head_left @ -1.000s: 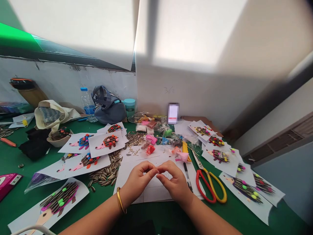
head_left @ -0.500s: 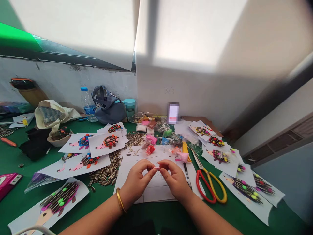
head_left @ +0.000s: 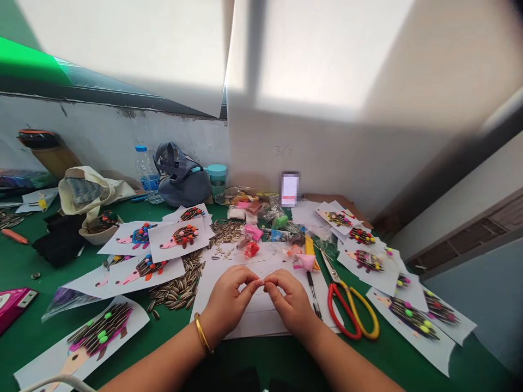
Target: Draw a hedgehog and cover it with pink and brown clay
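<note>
My left hand point(head_left: 233, 293) and my right hand point(head_left: 291, 298) meet over white paper point(head_left: 265, 322), each closed in a pinch. Between their touching fingertips is a small piece of pink clay, mostly hidden by the fingers. Right of my right hand lie a black pen point(head_left: 314, 293) and scissors point(head_left: 342, 296) with one red and one yellow handle. Beyond the hands are a pink lump in clear wrap point(head_left: 305, 262) and a red wrapped lump point(head_left: 250, 250). Left of my left hand, striped sunflower seeds point(head_left: 176, 291) lie in a loose pile.
Paper sheets bearing seed-spined hedgehogs lie on the left point(head_left: 174, 239) and right point(head_left: 412, 321) of the green table point(head_left: 163, 340). Along the wall stand a water bottle point(head_left: 145, 169), a dark bag point(head_left: 183, 185), a teal-lidded cup point(head_left: 217, 177) and a phone point(head_left: 290, 189).
My fingertips have shifted slightly and pressed closer together, so the pink piece between them shows less. The things on the table have not moved.
</note>
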`<control>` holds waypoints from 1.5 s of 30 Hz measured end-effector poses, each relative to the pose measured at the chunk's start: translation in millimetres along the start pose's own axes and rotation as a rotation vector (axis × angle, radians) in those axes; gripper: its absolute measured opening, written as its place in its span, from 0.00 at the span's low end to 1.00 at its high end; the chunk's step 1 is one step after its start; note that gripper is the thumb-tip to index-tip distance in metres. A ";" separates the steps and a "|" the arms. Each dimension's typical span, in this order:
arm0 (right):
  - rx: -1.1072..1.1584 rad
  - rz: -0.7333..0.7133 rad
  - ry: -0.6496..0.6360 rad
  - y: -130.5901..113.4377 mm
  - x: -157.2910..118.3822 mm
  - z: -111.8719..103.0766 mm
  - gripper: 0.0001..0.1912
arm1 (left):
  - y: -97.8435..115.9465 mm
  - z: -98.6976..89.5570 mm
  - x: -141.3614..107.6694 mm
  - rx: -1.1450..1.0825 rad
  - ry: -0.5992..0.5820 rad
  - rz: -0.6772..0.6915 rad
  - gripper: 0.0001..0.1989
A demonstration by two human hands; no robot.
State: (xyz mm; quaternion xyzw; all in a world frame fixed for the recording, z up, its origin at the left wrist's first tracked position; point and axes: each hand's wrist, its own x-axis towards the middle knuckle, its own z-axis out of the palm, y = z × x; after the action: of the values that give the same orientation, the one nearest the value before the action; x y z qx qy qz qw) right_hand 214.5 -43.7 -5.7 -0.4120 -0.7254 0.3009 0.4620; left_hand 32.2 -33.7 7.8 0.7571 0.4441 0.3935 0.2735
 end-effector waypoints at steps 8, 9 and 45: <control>0.085 0.092 -0.013 1.3 -0.1 3.2 0.08 | -2.7 4.9 -1.1 -0.176 0.054 0.014 0.10; 0.110 0.107 -0.003 1.5 -0.1 3.7 0.08 | -2.6 5.0 -1.5 -0.184 0.055 0.025 0.10; 0.021 0.137 -0.047 -1.0 -0.6 6.6 0.05 | -0.1 3.2 1.0 -0.126 0.047 -0.036 0.10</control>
State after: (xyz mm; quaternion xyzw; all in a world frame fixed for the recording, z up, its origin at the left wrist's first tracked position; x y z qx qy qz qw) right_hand 208.2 -45.1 -7.8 -0.4487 -0.7031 0.3488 0.4273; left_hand 35.2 -33.0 6.3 0.7208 0.4382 0.4332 0.3174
